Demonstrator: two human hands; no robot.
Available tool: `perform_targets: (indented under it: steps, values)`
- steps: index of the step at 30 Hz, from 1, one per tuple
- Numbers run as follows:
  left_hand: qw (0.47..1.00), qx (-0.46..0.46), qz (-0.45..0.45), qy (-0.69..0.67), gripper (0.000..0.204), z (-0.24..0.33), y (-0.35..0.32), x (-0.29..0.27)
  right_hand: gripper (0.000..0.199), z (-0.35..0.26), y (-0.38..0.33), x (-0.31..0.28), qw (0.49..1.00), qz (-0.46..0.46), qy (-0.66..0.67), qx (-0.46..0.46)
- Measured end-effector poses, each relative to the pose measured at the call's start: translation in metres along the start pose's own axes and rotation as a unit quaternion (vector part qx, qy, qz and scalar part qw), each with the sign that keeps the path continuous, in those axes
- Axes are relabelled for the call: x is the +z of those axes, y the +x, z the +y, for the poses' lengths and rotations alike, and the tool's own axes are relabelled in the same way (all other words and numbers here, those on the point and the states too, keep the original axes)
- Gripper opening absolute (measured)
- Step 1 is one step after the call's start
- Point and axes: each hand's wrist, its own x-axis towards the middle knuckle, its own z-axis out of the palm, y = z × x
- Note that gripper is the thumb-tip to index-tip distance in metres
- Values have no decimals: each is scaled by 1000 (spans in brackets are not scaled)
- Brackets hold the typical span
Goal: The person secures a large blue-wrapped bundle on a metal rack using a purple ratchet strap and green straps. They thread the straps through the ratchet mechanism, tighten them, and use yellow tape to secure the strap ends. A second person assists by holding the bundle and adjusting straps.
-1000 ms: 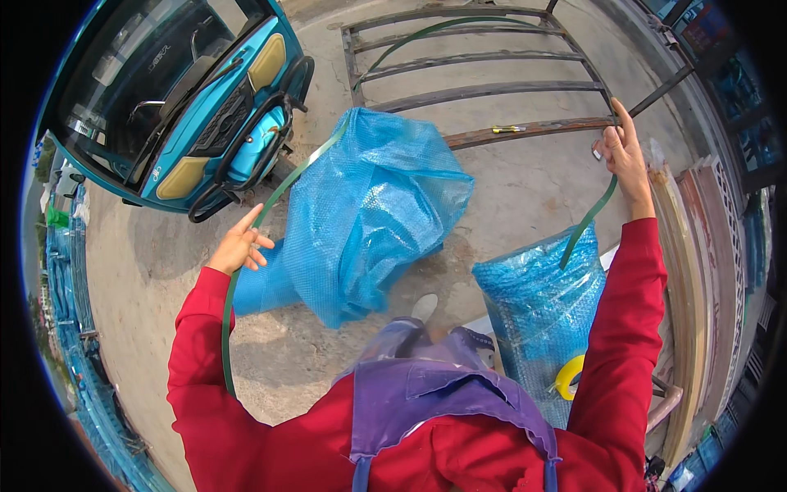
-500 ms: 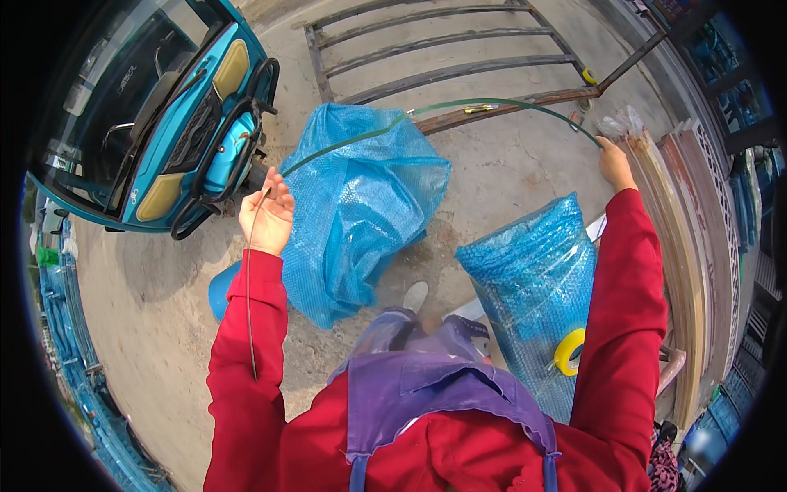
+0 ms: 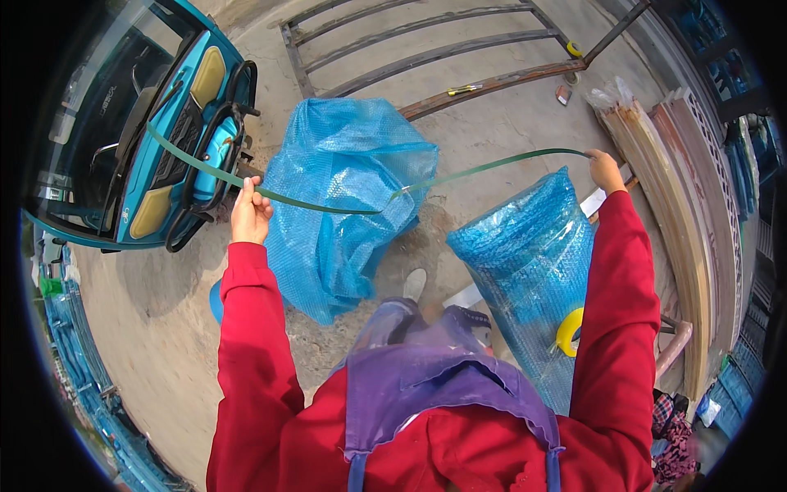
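Observation:
A long green plastic strap (image 3: 459, 175) stretches between my two hands in front of me. My left hand (image 3: 248, 211) grips it at the left, and its free end runs on up toward the teal vehicle. My right hand (image 3: 606, 170) is closed on the strap's other end, above a roll of blue bubble wrap (image 3: 529, 262). A crumpled heap of blue bubble wrap (image 3: 344, 197) lies on the ground under the strap's middle. Both arms wear red sleeves.
A teal three-wheeled vehicle (image 3: 164, 139) stands at the left. A rusty metal frame (image 3: 426, 49) lies on the concrete beyond the heap. Wooden mouldings (image 3: 680, 213) lean at the right. A yellow tape roll (image 3: 567, 330) rests against the blue roll. My shoe (image 3: 414, 284) shows below.
My left hand has risen and closed on the strap, then drawn it out leftward. The strap has gone from a tall arch to a nearly level line between my hands.

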Motion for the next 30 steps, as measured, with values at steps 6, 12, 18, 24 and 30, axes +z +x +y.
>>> perform_targets:
  steps: [6,12,18,24,30]
  values:
    - [985,-128,77,87,24,-67,-25,-16,29,-10,-25,7,963,38,218,154]
    - [991,-76,55,-98,31,-123,-40,-27,33,14,-41,18,888,21,406,214]
    - [989,-61,59,-121,35,-153,-57,-18,32,29,-57,20,782,7,570,252]
    - [986,-129,95,47,33,-205,-105,-6,32,56,-83,26,692,74,646,314]
    - [963,-192,22,186,27,-261,-186,-1,34,89,-125,27,631,133,691,327]
